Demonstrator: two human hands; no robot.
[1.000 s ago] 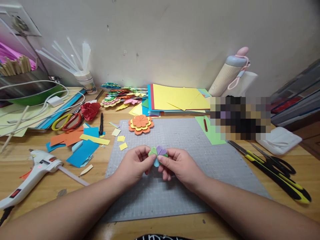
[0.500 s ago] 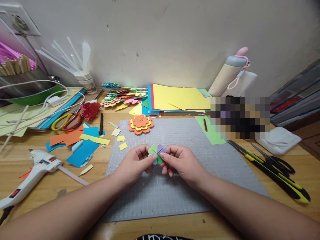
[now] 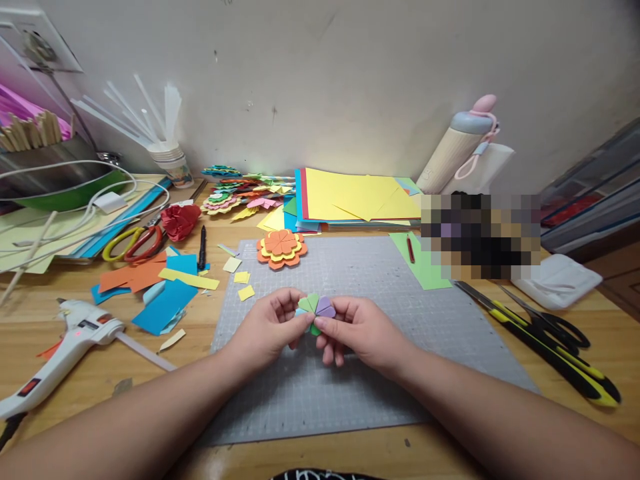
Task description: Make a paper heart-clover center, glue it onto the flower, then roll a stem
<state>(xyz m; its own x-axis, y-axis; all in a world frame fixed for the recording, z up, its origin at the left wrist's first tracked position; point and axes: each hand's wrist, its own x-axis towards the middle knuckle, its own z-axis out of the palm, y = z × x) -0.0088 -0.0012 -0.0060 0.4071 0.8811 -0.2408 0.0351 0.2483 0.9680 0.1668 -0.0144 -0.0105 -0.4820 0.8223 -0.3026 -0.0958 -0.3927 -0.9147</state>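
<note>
A small paper flower [image 3: 310, 305] with green, purple and light blue petals is pinched between my two hands, above the grey cutting mat [image 3: 320, 393]. My left hand [image 3: 275, 323] grips its left side, thumb on top. On the right side, my right hand [image 3: 357, 327] presses its thumb near the flower's centre, with fingers curled beneath. The fingers hide part of the lower petals. Beyond the hands, a layered orange and yellow paper flower [image 3: 281, 249] lies on the mat, with small yellow paper squares [image 3: 246, 292] to its left.
At left are a glue gun [image 3: 80, 333], blue and orange paper scraps [image 3: 165, 307], scissors [image 3: 143, 243] and a black pen [image 3: 203, 247]. Coloured sheets [image 3: 355, 193] lie by the wall. A yellow-black utility knife [image 3: 550, 353], black scissors [image 3: 555, 327] and a white tray [image 3: 575, 280] are at right.
The paper flower has turned slightly clockwise in my fingers. My right thumb has slid a little down and left, and my right fingers hang lower.
</note>
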